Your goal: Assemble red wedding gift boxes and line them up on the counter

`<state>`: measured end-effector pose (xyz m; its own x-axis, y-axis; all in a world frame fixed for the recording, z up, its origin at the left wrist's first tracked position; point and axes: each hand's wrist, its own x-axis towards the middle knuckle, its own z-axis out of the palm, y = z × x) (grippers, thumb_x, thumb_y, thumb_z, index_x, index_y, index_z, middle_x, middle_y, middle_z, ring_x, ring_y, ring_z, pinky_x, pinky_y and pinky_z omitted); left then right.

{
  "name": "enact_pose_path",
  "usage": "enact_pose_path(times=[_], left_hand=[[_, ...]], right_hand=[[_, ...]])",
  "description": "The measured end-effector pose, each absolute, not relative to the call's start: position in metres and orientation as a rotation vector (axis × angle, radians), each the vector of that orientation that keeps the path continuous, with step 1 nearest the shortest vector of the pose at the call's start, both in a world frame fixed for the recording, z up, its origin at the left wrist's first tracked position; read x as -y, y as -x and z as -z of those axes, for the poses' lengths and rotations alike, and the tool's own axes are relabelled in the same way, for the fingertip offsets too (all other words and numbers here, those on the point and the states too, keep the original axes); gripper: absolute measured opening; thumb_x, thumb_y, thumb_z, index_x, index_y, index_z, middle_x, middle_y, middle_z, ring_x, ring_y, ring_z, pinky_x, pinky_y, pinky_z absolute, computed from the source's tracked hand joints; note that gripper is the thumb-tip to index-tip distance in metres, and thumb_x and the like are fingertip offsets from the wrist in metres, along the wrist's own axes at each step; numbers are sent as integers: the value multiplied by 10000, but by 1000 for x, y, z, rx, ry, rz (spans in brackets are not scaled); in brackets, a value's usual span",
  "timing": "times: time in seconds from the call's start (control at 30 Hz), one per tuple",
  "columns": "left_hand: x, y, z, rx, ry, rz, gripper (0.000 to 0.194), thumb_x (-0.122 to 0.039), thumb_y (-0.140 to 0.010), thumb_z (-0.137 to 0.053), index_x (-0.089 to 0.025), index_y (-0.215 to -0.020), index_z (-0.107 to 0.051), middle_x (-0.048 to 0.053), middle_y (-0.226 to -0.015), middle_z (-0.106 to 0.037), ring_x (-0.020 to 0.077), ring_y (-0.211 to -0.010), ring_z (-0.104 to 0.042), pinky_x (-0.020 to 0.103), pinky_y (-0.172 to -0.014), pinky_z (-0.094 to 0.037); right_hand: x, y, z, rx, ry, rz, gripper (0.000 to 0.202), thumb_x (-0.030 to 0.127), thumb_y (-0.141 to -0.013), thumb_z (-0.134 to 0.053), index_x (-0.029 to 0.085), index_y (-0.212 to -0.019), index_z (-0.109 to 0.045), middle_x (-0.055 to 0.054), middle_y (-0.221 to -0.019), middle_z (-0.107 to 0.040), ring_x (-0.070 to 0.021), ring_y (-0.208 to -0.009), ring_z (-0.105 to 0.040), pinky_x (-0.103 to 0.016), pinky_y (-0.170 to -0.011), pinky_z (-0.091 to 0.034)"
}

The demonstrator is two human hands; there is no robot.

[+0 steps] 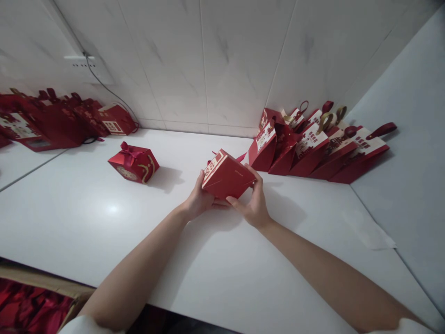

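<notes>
A red gift box [229, 176] with a white patterned panel on its left side is held up between my two hands over the white table. My left hand [201, 197] grips it from the left and below, thumb along the patterned edge. On the other side my right hand [253, 199] has its thumb at the lower front edge and its fingers round the right side. Part of a dark pink ribbon [241, 157] shows behind the box. To the left stands another red gift box [134, 163] with a ribbon bow on top and a gold cord.
Several red boxes with strap handles [309, 146] stand in rows at the back right. More red boxes [59, 120] line the back left by a cable [104, 86]. A carton [45, 280] of red ribboned items sits below the table's front-left edge.
</notes>
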<state>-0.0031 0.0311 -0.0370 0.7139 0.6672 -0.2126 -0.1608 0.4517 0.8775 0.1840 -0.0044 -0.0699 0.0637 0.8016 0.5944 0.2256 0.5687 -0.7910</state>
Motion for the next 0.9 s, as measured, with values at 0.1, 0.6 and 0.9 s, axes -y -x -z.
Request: enact_pose_path(times=[0.1,0.6,0.9], left_hand=[[-32,3,42,-553,-980,-629,869,-829,-839,-205,-244,-1421,-478,160,-1400,-563,366,-1260,-533,512,-1013,-432],[-40,7,46,-864,-1140,-1070,520,-511,-872,-592,-265,-1330,-572,71,-1125,-703,255,-938,-670,361,-756,-544],[-34,9,40,-526,-1294,-858,739,-738,-886,-349,-230,-1392,-527,127,-1325,-607,383,-1281,-503,472,-991,-455]], right_hand=[[3,-183,71,1446,912,-574,955,409,-729,-800,290,-1488,-233,-127,-1564,-300,-311,-1386,-401,-543,-1141,-378],[7,-186,71,1641,862,-638,559,474,-1023,-279,322,-1556,-204,-5,-1591,-329,-229,-1478,-288,-500,-1219,-282],[3,-188,76,1628,885,-723,618,495,-1013,-328,362,-1566,-89,43,-1639,-186,-210,-1512,-183,-499,-1234,-237]])
